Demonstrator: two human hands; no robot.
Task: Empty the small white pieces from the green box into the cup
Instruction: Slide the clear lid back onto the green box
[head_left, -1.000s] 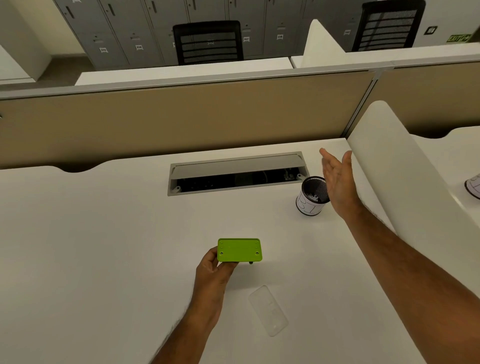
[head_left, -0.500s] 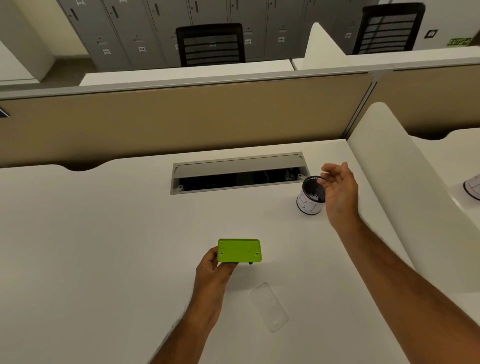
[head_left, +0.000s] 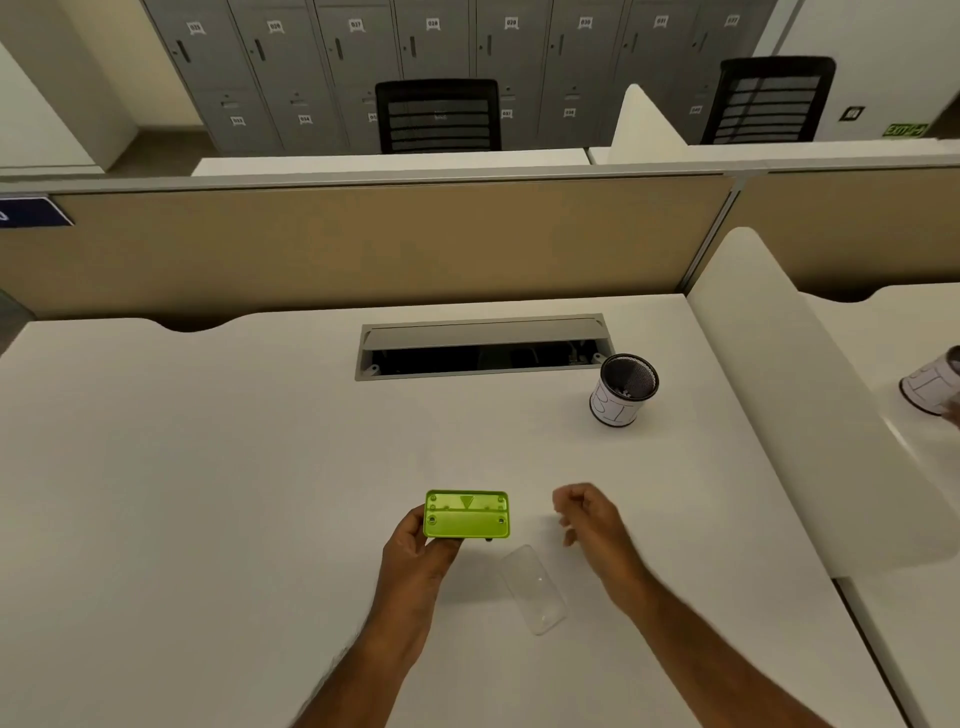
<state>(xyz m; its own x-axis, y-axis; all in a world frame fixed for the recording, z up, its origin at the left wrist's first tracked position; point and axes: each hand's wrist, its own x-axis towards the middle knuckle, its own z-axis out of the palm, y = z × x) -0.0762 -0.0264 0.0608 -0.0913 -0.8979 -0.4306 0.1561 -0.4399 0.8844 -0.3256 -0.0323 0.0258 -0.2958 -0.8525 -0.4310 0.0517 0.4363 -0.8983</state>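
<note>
Left hand: the left hand (head_left: 415, 551) sits in the lower middle of the frame, fingers closed around the lower left edge of the green box (head_left: 466, 515), thumb on its near face.
Green box: a flat, lime-green rectangle held just above the desk, tilted so one broad face with a moulded triangle and small round marks shows to the camera; whether this is its open side I cannot tell.
Right hand: the right hand (head_left: 589, 517) hangs just right of the box, apart from it, fingers loosely curled inward and gripping nothing visible.
Clear lid: a transparent rounded rectangle (head_left: 533, 588) lies flat on the desk below and between the two hands, touching neither.
Cup: a mesh cup (head_left: 622, 389) with a white wrap around its wall stands upright in the right of the middle of the frame, well apart from both hands, just beside the right end of the cable tray.
White pieces: a few pale bits (head_left: 623, 391) show inside the cup; too small to count.
Desk: a white desk (head_left: 208, 467) carries everything.
Cable tray: a grey tray (head_left: 480, 347) with its flap open is set into the desk's far middle.
Second cup: another wrapped cup (head_left: 930, 387) lies tipped at the right edge of the frame, on the neighbouring desk.
</note>
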